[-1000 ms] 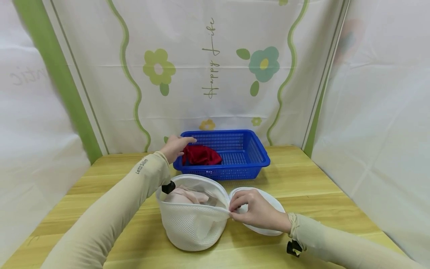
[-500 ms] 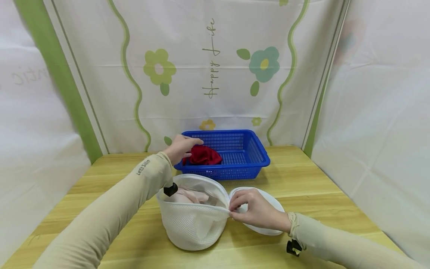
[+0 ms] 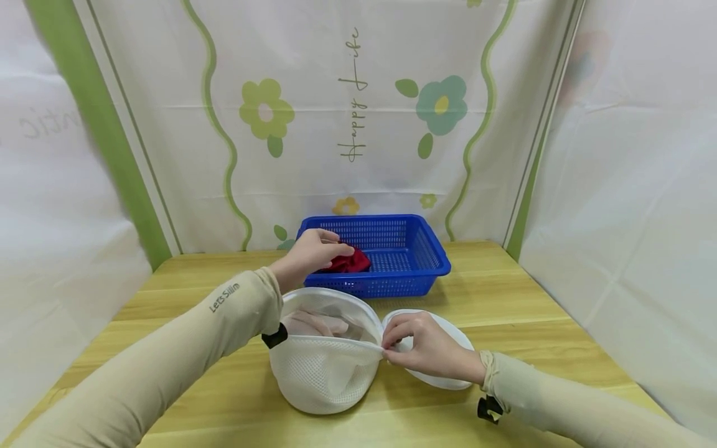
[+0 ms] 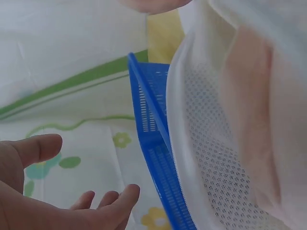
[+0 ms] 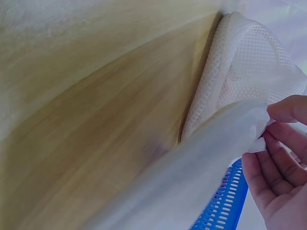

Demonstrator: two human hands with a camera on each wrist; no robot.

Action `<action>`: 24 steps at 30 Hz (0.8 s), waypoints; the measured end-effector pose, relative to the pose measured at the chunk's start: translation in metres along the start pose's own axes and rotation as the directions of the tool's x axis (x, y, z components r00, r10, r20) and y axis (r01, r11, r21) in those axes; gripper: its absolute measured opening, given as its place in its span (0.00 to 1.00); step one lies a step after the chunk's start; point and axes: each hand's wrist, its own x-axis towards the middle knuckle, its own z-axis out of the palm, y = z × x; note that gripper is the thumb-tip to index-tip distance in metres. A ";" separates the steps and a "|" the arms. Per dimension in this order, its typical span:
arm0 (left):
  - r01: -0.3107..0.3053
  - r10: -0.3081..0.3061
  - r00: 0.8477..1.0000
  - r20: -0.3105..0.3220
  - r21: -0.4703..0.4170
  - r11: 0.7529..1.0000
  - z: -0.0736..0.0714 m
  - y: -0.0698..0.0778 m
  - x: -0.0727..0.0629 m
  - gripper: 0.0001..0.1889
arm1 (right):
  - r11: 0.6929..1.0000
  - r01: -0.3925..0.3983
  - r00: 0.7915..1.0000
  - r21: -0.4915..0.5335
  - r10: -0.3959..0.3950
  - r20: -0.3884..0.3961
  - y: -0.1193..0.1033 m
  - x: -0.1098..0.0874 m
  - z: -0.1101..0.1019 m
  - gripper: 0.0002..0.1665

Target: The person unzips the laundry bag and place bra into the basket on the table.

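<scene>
My right hand (image 3: 428,347) pinches the rim of a white mesh laundry bag (image 3: 322,376) at its right side, beside the zipped edge; the right wrist view shows thumb and fingers on the fabric. Pale pink cloth (image 3: 313,322) lies inside the bag. The bag's round lid (image 3: 456,336) is folded back on the table, partly behind that hand. Over the left end of a blue basket (image 3: 381,286) hovers my left hand (image 3: 309,254), its thumb and fingers apart and nothing between them. Dark red cloth (image 3: 353,261) lies in the basket, partly hidden by the left hand.
Everything stands on a wooden table (image 3: 504,398). A white patterned curtain (image 3: 358,180) hangs close behind the basket, and white sheets (image 3: 627,249) close off both sides. The mesh bag sits in front of the basket.
My left hand has moved right over the basket's left end, and its fingers and thumb have spread apart. The right hand has kept its hold on the rim without moving.
</scene>
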 end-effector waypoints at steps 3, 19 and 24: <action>-0.066 0.066 0.998 0.006 0.068 0.996 0.002 -0.001 -0.012 0.28 | 1.000 -0.010 1.000 0.000 0.010 0.010 -0.001 0.000 -0.001 0.09; -0.449 0.397 0.892 0.215 0.334 0.829 0.002 -0.009 -0.051 0.18 | 1.000 -0.024 1.000 -0.010 0.024 0.016 -0.002 -0.001 -0.003 0.08; -0.543 0.452 0.839 0.305 0.408 0.734 -0.006 -0.017 -0.051 0.11 | 1.000 -0.008 1.000 -0.008 0.008 0.008 -0.001 0.000 -0.002 0.07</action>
